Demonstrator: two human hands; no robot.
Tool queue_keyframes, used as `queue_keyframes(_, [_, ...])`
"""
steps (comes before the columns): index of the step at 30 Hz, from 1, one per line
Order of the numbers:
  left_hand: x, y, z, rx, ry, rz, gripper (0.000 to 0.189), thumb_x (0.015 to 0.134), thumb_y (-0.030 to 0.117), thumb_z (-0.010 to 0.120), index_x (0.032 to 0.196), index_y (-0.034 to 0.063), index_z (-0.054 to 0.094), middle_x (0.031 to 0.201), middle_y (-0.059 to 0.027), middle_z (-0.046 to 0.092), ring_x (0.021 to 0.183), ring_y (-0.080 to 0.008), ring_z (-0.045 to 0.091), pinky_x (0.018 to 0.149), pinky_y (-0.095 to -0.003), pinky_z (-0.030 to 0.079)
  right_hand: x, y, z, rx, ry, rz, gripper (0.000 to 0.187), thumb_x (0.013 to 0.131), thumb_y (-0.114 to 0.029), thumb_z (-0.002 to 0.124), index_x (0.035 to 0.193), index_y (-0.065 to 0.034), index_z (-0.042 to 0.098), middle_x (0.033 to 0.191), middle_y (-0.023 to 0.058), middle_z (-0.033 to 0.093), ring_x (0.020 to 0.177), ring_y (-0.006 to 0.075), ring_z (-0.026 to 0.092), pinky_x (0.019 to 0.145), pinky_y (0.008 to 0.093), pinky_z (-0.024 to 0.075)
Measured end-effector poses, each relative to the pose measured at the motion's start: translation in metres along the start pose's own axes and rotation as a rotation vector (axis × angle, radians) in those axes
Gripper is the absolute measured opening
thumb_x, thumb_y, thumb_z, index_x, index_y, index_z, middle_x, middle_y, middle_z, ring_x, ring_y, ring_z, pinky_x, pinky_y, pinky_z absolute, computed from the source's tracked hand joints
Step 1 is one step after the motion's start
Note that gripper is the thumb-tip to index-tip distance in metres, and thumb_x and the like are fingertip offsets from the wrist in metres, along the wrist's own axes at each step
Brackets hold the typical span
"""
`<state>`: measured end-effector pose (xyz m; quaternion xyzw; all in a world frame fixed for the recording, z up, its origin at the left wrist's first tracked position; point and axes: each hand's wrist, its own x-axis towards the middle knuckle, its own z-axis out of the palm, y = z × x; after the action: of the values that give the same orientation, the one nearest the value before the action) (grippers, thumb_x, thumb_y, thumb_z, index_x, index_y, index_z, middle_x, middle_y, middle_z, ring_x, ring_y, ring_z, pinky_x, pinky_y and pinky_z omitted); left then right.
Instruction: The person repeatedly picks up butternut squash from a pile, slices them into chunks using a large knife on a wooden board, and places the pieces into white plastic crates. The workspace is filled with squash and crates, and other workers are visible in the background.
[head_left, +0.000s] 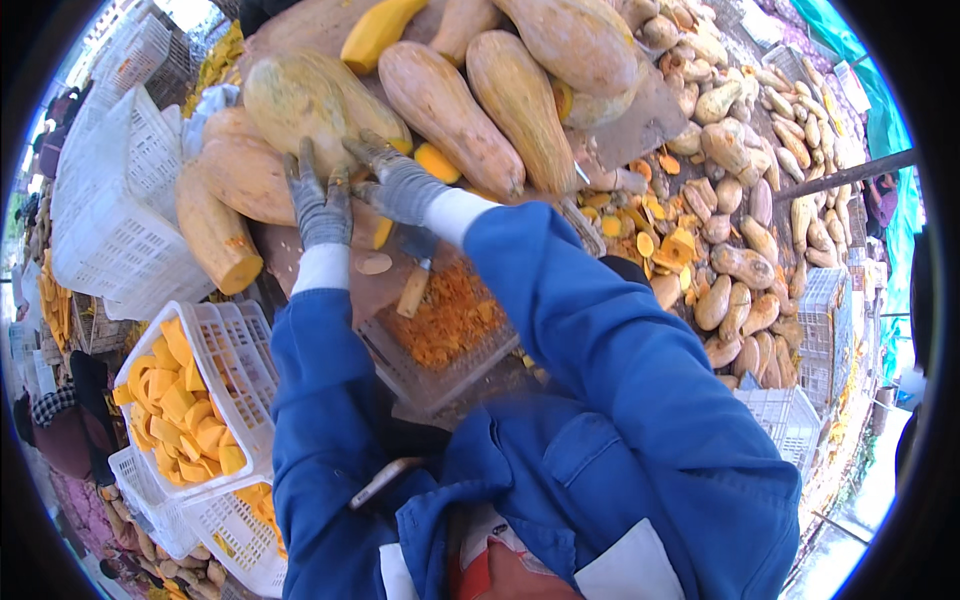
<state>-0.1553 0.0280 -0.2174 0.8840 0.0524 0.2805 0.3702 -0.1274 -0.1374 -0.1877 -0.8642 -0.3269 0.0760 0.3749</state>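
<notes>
Both gloved hands rest on a large yellowish-tan squash, apparently a long-necked pumpkin (296, 105), on the work table. My left hand (321, 199) lies against its near end with fingers spread. To the right, my right hand (394, 180) touches the same pumpkin with its fingertips, fingers apart. A cleaver (412, 289) with a wooden handle lies just below the hands, its blade partly hidden. Beneath the handle is a plastic crate (435, 401) holding orange pumpkin pulp (450, 319). Several whole pumpkins (450, 116) lie beyond my right hand, and a cut one (214, 225) lies left.
A white crate of peeled pumpkin chunks (259, 337) stands at the left, below a stack of white crates (112, 232). Piled pumpkins (742, 247) and cut pieces cover the ground at the right. A metal pole (847, 176) juts in from the right. Other people are at the far left and right.
</notes>
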Motion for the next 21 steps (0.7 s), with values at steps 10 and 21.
queue_keyframes(10, [-0.146, 0.067, -0.006, 0.202, -0.201, -0.009, 0.045, 0.084, 0.009, 0.066, 0.128, 0.0056, 0.057, 0.125, -0.0227, 0.057, 0.116, -0.0399, 0.055, 0.104, -0.0456, 0.043, -0.137, 0.07, -0.11, 0.193, 0.337, 0.592, 0.027, 0.092, -0.026, 0.065, 0.107, -0.0032, 0.07, 0.093, 0.0123, 0.072, 0.082, 0.0188, 0.068, 0.079, 0.0303, 0.0532])
queue_keyframes(21, [-0.14, 0.019, -0.003, 0.725, -0.543, -0.323, 0.047, 0.084, 0.027, 0.067, 0.129, 0.014, 0.059, 0.127, -0.019, 0.059, 0.112, -0.0377, 0.06, 0.097, -0.044, 0.049, -0.152, 0.104, -0.137, 0.167, 0.406, 0.425, 0.036, 0.089, -0.036, 0.066, 0.109, -0.0057, 0.07, 0.099, 0.0181, 0.07, 0.091, 0.0292, 0.067, 0.085, 0.0379, 0.052])
